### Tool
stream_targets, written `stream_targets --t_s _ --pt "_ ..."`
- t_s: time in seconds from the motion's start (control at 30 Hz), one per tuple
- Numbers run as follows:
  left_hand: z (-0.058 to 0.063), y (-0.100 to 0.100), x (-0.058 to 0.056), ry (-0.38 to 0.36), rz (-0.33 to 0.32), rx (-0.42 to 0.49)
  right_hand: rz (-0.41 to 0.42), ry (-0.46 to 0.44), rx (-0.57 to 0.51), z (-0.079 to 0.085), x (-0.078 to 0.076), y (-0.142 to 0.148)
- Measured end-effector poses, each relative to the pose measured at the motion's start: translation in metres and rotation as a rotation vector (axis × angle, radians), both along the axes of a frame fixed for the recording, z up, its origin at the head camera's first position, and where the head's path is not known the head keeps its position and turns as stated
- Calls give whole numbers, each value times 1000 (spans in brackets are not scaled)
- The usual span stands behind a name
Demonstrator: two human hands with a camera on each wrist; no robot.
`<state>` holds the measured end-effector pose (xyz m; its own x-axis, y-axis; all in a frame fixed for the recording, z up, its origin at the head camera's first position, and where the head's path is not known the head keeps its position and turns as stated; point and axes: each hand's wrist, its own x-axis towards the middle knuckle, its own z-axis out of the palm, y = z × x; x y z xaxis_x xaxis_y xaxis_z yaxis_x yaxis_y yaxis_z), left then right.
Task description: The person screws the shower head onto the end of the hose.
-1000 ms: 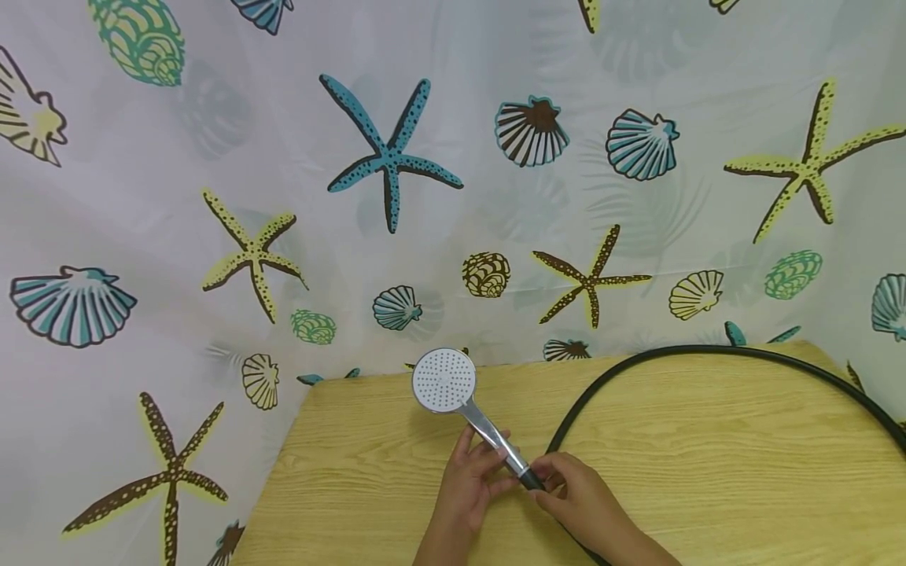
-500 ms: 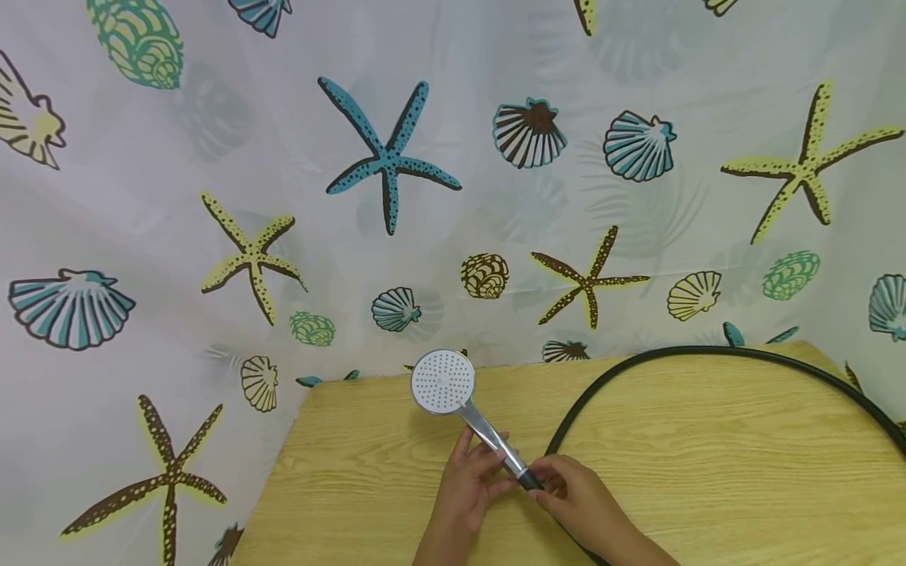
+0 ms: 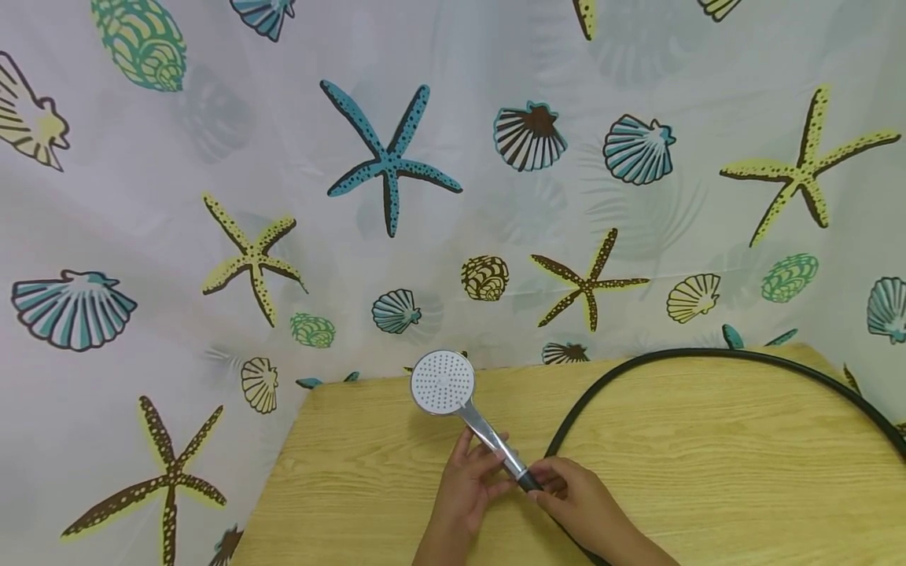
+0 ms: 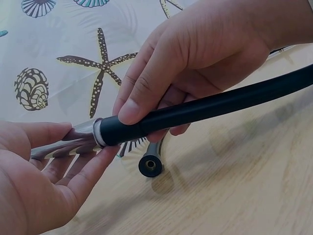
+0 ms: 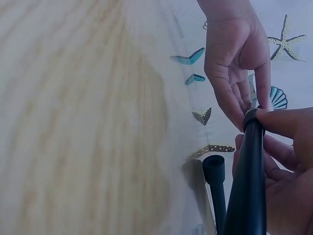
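A handheld shower head (image 3: 443, 382) with a round white spray face and chrome handle is held tilted over the wooden table. My left hand (image 3: 469, 481) grips the chrome handle (image 3: 484, 428), thumb on one side and fingers beneath. At the handle's base sits the black end fitting (image 4: 120, 129) of a shower hose (image 4: 230, 105), against the silver rim. My right hand (image 3: 582, 495) pinches this fitting between thumb and fingers, as the left wrist view shows. Another black hose end (image 4: 150, 165), with a hole in its middle, lies just beyond the hands.
Black hose (image 3: 708, 350) arcs across the back right of the wooden table (image 3: 340, 464) and leaves the view at the right. A white curtain (image 3: 453, 196) printed with shells and starfish hangs behind the table and at both sides.
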<state>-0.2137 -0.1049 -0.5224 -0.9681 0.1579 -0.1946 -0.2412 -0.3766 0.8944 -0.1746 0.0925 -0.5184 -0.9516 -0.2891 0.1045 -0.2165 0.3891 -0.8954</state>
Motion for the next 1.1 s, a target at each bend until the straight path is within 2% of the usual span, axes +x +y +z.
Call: stream_targets --t_s 0.4,1.1 --pt "-1 -1 -1 5 -7 -2 20 -34 -34 0 0 1" --pt "1 -1 0 1 -18 -6 27 -40 -74 -1 -2 2"
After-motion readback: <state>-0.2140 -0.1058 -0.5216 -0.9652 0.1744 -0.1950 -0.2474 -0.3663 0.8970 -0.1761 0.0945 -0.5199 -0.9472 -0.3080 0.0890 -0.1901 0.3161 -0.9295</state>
